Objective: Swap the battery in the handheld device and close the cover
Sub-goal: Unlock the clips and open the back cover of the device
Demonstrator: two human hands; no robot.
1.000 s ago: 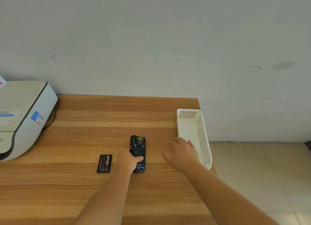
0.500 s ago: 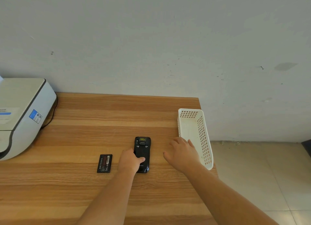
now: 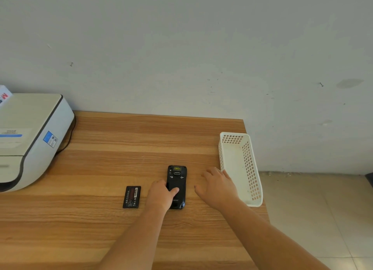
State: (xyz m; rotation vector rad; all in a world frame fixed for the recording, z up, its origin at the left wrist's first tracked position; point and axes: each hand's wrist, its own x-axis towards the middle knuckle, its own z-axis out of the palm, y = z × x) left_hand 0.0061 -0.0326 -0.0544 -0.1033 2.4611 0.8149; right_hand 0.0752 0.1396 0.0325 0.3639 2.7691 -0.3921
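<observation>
A black handheld device [image 3: 177, 181] lies back side up on the wooden table [image 3: 121, 140], its cover in place. My left hand [image 3: 161, 195] grips its left edge, with the thumb pressed on the back cover. A flat black battery [image 3: 132, 197] with a red label lies on the table to the left of that hand, apart from it. My right hand [image 3: 219, 188] rests palm down on the table to the right of the device, fingers spread, holding nothing.
A white perforated plastic basket [image 3: 251, 168] stands empty at the table's right edge, beside my right hand. A white printer [image 3: 30, 140] with a cable fills the back left. The wall runs behind the table; a tiled floor lies to the right.
The device has shifted slightly to the right under my left hand and now lies straighter. My right hand has stayed in place.
</observation>
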